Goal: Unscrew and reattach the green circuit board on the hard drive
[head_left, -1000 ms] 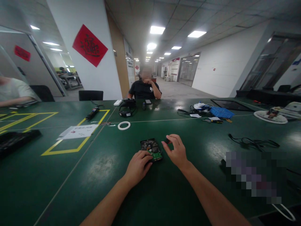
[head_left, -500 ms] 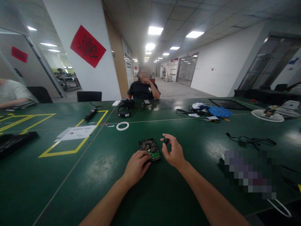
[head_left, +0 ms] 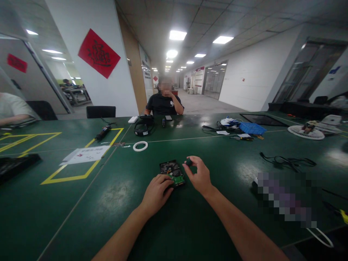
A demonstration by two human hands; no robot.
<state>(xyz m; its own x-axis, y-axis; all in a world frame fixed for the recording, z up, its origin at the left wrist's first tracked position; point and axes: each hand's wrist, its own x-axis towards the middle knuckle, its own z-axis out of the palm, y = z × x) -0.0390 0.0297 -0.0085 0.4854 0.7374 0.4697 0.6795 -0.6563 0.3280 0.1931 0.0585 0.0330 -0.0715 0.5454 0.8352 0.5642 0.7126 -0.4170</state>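
Note:
A hard drive [head_left: 169, 167] with a green circuit board [head_left: 178, 179] lies on the green table in front of me. My left hand [head_left: 160, 187] holds it at the near left corner, fingers over the board's edge and thumb along the near side. Just right of the drive and slightly above the table, my right hand [head_left: 199, 174] has thumb and forefinger brought together in a pinch. Something dark shows between those fingers; it is too small and dim to make out.
A white ring [head_left: 140, 146] and a printed sheet [head_left: 85, 154] lie to the left. A blue basket [head_left: 252, 128], black cables [head_left: 288, 161] and a blurred-out long object [head_left: 286, 201] are on the right. Another person [head_left: 164, 104] sits opposite.
My right hand has turned slightly, its pinched fingers shifting a little left, closer to the drive. My left hand stays on the drive. The whole view has shifted slightly.

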